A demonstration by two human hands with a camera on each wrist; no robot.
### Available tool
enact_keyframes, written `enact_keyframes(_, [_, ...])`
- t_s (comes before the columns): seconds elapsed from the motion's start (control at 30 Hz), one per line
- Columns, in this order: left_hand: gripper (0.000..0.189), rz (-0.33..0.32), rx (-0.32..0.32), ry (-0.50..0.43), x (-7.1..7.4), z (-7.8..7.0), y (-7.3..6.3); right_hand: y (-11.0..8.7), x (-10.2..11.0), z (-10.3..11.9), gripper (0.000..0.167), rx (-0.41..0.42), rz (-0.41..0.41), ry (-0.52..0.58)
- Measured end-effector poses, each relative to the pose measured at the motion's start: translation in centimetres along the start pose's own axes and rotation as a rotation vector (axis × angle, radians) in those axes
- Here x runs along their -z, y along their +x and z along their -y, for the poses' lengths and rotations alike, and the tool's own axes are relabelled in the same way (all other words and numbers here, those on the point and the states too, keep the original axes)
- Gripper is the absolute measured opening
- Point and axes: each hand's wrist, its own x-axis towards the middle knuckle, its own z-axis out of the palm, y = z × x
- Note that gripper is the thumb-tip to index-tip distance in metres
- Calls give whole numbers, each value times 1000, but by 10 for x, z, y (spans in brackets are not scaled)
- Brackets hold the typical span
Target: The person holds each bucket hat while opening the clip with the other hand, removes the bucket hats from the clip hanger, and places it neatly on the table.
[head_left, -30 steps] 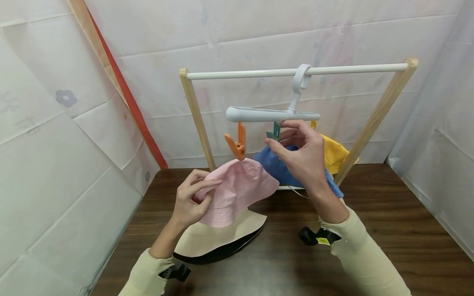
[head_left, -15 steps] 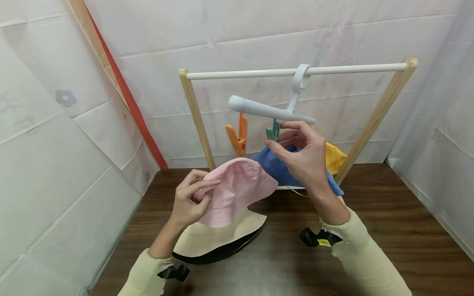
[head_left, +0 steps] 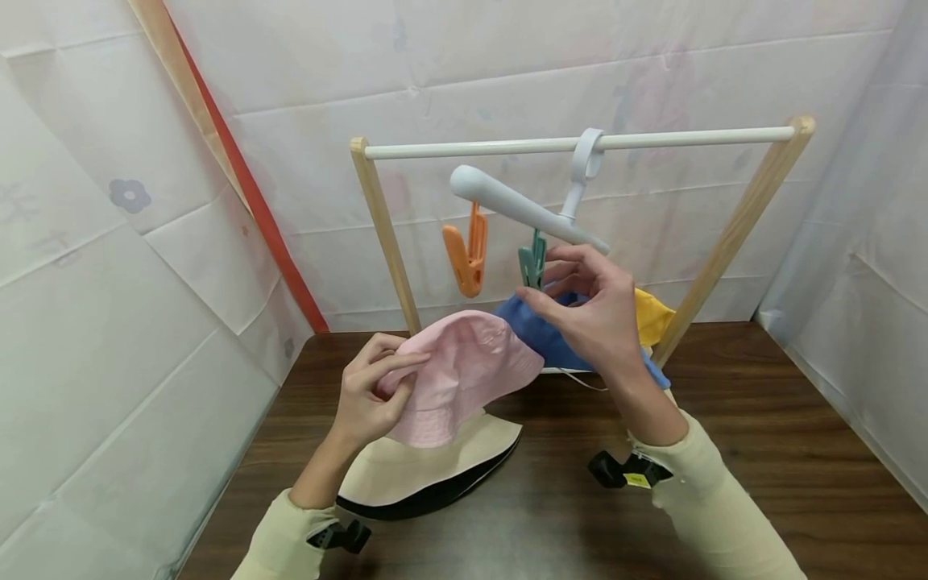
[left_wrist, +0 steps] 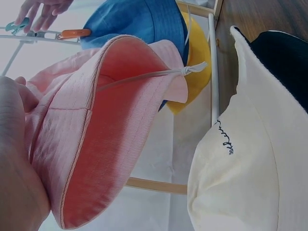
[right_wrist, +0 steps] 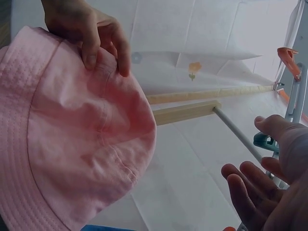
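Observation:
In the head view my left hand [head_left: 373, 395] pinches a pink bucket hat [head_left: 471, 374] by its side, crown up. The left wrist view shows the hat's inside [left_wrist: 110, 139] and a white knotted cord. My right hand [head_left: 587, 298] holds a green clip [head_left: 532, 262] between thumb and forefinger, under a pale blue hanger [head_left: 522, 205]. In the right wrist view the green clip [right_wrist: 264, 141] sits between thumb and forefinger, the other fingers loosely curled. An orange clip [head_left: 467, 251] hangs bare from the hanger's left end, above the pink hat.
The hanger hooks over the white bar [head_left: 471, 149] of a wooden-sided rack. A blue hat [head_left: 540, 326] and a yellow hat [head_left: 652, 316] hang behind my right hand. A cream hat with black lining [head_left: 428, 463] lies on the brown table [head_left: 551, 515] below the pink one.
The hanger has turned and tilted, its left end rising with the orange clip and its right end dropping. My right hand has lowered slightly at the green clip. The left hand stays put with the pink hat.

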Motion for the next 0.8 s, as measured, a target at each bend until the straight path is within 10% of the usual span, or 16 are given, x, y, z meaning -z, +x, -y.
enact_keyframes(0.8, [33,-17,-9,23,13,-7,6,-11,9,-6,46,-25,93,-37])
